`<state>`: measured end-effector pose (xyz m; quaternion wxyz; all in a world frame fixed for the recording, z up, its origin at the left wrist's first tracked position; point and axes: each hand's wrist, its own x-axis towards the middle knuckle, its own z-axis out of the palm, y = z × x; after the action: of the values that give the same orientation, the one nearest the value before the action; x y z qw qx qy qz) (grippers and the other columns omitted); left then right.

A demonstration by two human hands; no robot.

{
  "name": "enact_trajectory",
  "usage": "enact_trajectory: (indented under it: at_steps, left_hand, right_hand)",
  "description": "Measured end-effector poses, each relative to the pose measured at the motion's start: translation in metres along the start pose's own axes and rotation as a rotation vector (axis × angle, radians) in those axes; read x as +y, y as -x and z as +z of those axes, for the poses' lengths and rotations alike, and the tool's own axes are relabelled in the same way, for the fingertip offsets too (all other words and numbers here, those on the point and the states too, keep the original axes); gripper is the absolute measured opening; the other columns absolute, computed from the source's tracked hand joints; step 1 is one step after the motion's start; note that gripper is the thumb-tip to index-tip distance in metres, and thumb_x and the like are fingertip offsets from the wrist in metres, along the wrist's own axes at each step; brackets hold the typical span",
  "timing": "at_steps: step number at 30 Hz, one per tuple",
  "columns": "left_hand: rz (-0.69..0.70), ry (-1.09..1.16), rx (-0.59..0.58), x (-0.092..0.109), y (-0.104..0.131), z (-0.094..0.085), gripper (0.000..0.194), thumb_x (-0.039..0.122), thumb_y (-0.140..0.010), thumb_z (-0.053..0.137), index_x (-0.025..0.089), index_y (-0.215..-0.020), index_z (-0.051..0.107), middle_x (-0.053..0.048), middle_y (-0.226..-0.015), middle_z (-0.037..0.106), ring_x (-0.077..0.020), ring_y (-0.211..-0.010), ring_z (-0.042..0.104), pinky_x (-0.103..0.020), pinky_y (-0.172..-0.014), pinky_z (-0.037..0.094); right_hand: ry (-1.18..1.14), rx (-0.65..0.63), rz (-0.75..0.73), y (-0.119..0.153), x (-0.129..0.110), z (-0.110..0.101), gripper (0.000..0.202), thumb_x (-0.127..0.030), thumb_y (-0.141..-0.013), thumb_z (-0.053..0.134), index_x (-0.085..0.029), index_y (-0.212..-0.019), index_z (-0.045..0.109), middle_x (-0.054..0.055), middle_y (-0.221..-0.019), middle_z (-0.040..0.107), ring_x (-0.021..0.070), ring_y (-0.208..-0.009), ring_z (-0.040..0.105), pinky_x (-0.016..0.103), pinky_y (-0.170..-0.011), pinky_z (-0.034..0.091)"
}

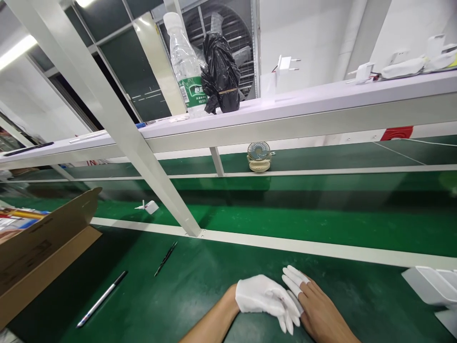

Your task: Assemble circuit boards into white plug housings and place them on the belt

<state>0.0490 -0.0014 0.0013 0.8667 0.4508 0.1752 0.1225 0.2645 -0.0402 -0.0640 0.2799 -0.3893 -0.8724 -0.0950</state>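
Note:
My left hand [266,296] wears a white glove and rests low over the green tabletop [221,267], its fingers stretched toward the right. Close against its fingertips is my right hand [316,307], bare except for white finger covers [295,278] on several fingers. The right fingers are extended and point up and left. Nothing shows in either hand, though the right thumb is hidden. To the left lie a silver pen with a dark end [102,299] and a thin black tool [165,259], perhaps tweezers.
An open cardboard box [50,247] stands at left, white plastic trays [433,286] at right. Beyond a pale rail runs a green belt [285,224] with a white plug adapter [151,206]. A slanted post [117,114], small fan [259,155] and shelf holding a bottle [185,66] are farther back.

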Motion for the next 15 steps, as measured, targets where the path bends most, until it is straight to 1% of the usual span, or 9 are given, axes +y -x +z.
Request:
enact_trajectory:
  at_steps: [3, 5, 8, 10, 13, 15]
  left_hand:
    - [0.027, -0.005, -0.002, -0.009, -0.002, -0.006, 0.066, 0.05, -0.065, 0.086, 0.005, -0.112, 0.072, -0.016, -0.1, 0.069, -0.0232, -0.078, 0.069, -0.037, -0.073, 0.054]
    - [0.041, 0.017, -0.005, -0.013, -0.003, -0.008, 0.069, 0.051, -0.066, 0.085, 0.005, -0.116, 0.071, -0.018, -0.102, 0.069, -0.0247, -0.082, 0.069, -0.04, -0.078, 0.053]
    - [0.055, 0.049, -0.034, -0.016, -0.003, -0.007, 0.07, 0.049, -0.069, 0.084, 0.006, -0.122, 0.069, -0.019, -0.108, 0.067, -0.0273, -0.09, 0.07, -0.045, -0.087, 0.051]
    - [0.047, 0.06, -0.057, -0.016, -0.002, -0.005, 0.07, 0.046, -0.068, 0.085, 0.006, -0.123, 0.068, -0.02, -0.111, 0.066, -0.0278, -0.093, 0.07, -0.047, -0.09, 0.05]
    - [0.038, 0.07, -0.055, -0.015, -0.002, -0.005, 0.067, 0.044, -0.067, 0.086, 0.006, -0.119, 0.069, -0.02, -0.111, 0.066, -0.0277, -0.093, 0.07, -0.047, -0.09, 0.05]
    - [0.036, 0.068, -0.046, -0.015, -0.002, -0.006, 0.066, 0.045, -0.067, 0.086, 0.006, -0.117, 0.069, -0.02, -0.109, 0.066, -0.0276, -0.092, 0.07, -0.046, -0.088, 0.051]
  right_hand:
    - [0.049, -0.014, -0.041, 0.002, 0.004, 0.003, 0.074, -0.003, -0.068, 0.045, -0.014, -0.14, 0.053, 0.013, -0.138, 0.061, 0.0328, -0.132, 0.053, 0.046, -0.098, 0.052]
    - [0.051, -0.003, -0.049, 0.003, 0.005, 0.005, 0.07, -0.005, -0.067, 0.046, -0.014, -0.135, 0.058, 0.013, -0.138, 0.061, 0.0331, -0.134, 0.051, 0.046, -0.098, 0.051]
    - [0.015, 0.024, -0.045, 0.002, 0.004, 0.005, 0.059, -0.005, -0.066, 0.046, -0.016, -0.12, 0.065, 0.012, -0.137, 0.062, 0.0324, -0.136, 0.047, 0.046, -0.1, 0.048]
    - [-0.021, 0.02, -0.048, 0.002, 0.003, 0.003, 0.048, -0.005, -0.066, 0.046, -0.018, -0.107, 0.068, 0.011, -0.135, 0.063, 0.031, -0.135, 0.048, 0.045, -0.102, 0.046]
    - [-0.033, 0.009, -0.044, 0.002, 0.001, 0.002, 0.037, -0.005, -0.065, 0.045, -0.021, -0.091, 0.066, 0.01, -0.126, 0.067, 0.03, -0.126, 0.055, 0.046, -0.101, 0.046]
    - [-0.025, 0.008, -0.042, 0.003, 0.001, 0.002, 0.032, -0.005, -0.064, 0.046, -0.023, -0.084, 0.064, 0.01, -0.112, 0.071, 0.0294, -0.112, 0.062, 0.047, -0.097, 0.048]
